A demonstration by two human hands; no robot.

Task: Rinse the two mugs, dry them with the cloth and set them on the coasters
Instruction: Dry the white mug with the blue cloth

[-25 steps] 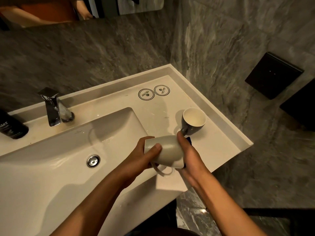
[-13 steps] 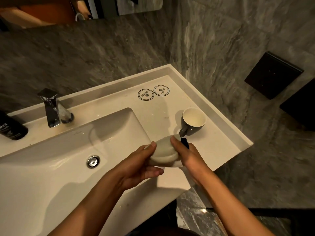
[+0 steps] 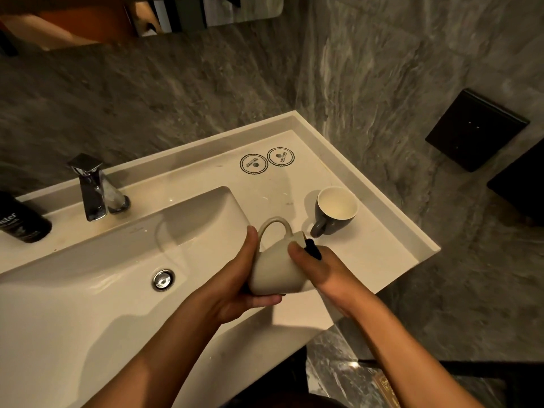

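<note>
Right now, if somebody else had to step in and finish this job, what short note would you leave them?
Left hand grips the pale mug, held on its side over the counter edge.
Right hand holds the dark cloth against that mug.
Dark mug stands upright on the counter, off the coasters.
Both coasters sit bare near the back wall.
Left: finish drying, dry the dark mug if needed, set both on the coasters.
</note>
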